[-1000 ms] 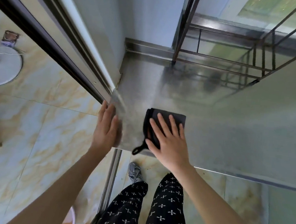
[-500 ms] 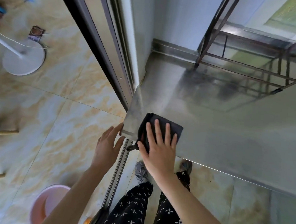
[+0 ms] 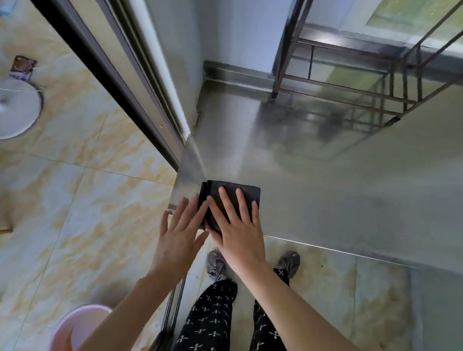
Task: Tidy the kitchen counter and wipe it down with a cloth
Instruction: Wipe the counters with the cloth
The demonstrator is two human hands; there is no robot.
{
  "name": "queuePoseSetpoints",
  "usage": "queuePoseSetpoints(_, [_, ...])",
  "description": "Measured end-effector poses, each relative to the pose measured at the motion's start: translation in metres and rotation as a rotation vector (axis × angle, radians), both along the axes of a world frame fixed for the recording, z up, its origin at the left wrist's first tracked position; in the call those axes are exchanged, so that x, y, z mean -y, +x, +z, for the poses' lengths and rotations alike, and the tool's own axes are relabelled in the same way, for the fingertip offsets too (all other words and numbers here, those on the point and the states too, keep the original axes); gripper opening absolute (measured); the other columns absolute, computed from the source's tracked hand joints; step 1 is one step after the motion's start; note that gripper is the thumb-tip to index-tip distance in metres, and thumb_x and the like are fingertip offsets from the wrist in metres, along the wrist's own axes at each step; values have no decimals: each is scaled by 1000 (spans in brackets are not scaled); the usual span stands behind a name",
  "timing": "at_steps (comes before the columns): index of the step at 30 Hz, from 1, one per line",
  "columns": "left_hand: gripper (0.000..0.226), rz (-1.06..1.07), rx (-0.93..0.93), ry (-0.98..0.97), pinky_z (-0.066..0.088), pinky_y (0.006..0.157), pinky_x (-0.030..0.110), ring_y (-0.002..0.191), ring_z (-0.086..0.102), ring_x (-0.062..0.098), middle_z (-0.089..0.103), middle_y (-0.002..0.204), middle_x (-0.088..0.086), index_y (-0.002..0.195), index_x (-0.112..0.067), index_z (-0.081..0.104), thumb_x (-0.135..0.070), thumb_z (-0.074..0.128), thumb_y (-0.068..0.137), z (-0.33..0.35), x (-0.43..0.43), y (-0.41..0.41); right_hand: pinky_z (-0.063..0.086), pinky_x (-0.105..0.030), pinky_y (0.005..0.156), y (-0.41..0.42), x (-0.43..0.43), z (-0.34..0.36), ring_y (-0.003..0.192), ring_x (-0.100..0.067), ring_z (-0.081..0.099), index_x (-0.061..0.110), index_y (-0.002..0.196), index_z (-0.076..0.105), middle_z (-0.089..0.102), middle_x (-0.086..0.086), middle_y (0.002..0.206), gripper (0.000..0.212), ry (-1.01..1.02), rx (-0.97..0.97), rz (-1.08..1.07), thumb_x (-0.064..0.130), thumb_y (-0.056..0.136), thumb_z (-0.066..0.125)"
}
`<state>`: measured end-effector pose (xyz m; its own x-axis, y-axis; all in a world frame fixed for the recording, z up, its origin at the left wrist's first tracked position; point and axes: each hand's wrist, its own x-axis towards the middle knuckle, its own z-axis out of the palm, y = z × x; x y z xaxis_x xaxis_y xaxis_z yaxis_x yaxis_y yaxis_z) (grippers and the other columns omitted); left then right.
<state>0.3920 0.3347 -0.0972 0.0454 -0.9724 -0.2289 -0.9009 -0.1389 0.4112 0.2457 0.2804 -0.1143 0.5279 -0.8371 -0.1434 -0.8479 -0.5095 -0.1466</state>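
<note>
Wiping was underway: the right hand [image 3: 238, 225] pressed the black cloth [image 3: 233, 194] flat-fingered at the desk [image 3: 333, 188]'s front-left corner; the left hand [image 3: 179, 237] hovered open, likely to catch crumbs.

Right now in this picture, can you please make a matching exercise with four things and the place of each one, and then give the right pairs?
Things:
1. cloth
2. pink bucket
3. wire rack
4. left hand

Places:
A. at the back of the steel counter
B. on the floor, lower left
C. under the flat right hand, at the counter's near left corner
D. open, beside the cloth at the counter's corner

Pairs: 1-C, 2-B, 3-A, 4-D
</note>
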Motion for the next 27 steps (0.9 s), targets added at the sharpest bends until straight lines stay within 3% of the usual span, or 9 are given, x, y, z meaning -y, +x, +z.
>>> queuePoseSetpoints(2, [64, -125, 7, 21, 12, 111, 48, 141, -7, 9, 8, 154, -7, 144, -42, -10, -46, 27, 91, -3, 9, -17, 27, -52, 109, -26, -2, 2, 140, -30, 29, 29, 145, 26, 31, 1, 153, 60, 15, -20, -53, 54, 91, 29])
queuePoseSetpoints(4, [72, -239, 40, 41, 12, 111, 50, 143, -1, 15, 10, 155, -7, 145, -39, -8, -38, 41, 92, -5, 17, -38, 28, -52, 109, -56, -4, 3, 140, -29, 30, 29, 145, 28, 33, 2, 152, 61, 26, -36, -96, 54, 90, 37])
queuePoseSetpoints(8, [80, -379, 154, 47, 22, 103, 52, 136, 24, 31, 33, 150, 1, 144, -23, 26, -26, 70, 77, -3, 30, -87, 27, -53, 109, -116, -5, 4, 140, -29, 30, 29, 145, 29, 32, 2, 152, 73, 42, -34, -127, 55, 82, 56])
queuePoseSetpoints(12, [56, -451, 177, 40, 28, 101, 54, 134, 27, 30, 39, 146, 3, 140, -21, 40, -37, 40, 86, 4, 42, -141, 31, -52, 107, -173, -4, 10, 139, -25, 33, 29, 146, 26, 32, 5, 152, 81, 71, -48, -184, 60, 78, 59])
queuePoseSetpoints(15, [56, -521, 130, 109, 18, 110, 54, 139, 7, 29, 18, 154, 0, 145, -22, 25, -38, 29, 92, 8, 55, -191, 31, -50, 107, -217, -8, 9, 139, -25, 33, 29, 146, 26, 35, 4, 151, 83, 65, -79, -282, 60, 77, 60])
queuePoseSetpoints(18, [57, -546, 67, 149, -13, 111, 46, 139, -22, 23, -16, 152, -8, 148, -26, -1, -34, 27, 99, 8, 68, -241, 31, -50, 106, -258, -6, 10, 139, -25, 26, 27, 145, 27, 36, 3, 150, 84, 49, -83, -366, 57, 75, 63])
queuePoseSetpoints(22, [57, -571, 90, 161, -11, 113, 46, 143, -17, 24, -14, 156, -5, 149, -25, -2, -32, 27, 100, 13, 82, -299, 34, -52, 104, -308, -2, 11, 137, -24, 25, 27, 144, 28, 38, 3, 149, 89, 109, -78, -437, 56, 70, 68])
queuePoseSetpoints(24, [58, -601, 109, 180, -8, 114, 48, 143, -16, 25, -13, 157, -4, 149, -25, -2, -31, 28, 99, 15, 87, -322, 28, -51, 108, -334, 0, 14, 142, -22, 19, 29, 146, 23, 30, 5, 153, 85, 150, -46, -444, 57, 75, 60])
queuePoseSetpoints(27, [59, -666, 128, 214, -7, 114, 49, 143, -17, 26, -14, 157, -4, 149, -24, -1, -32, 29, 99, 21, 93, -352, 4, -45, 116, -368, 0, 19, 144, -12, 0, 35, 148, 13, 3, 13, 155, 72, 231, 10, -477, 60, 82, 24])
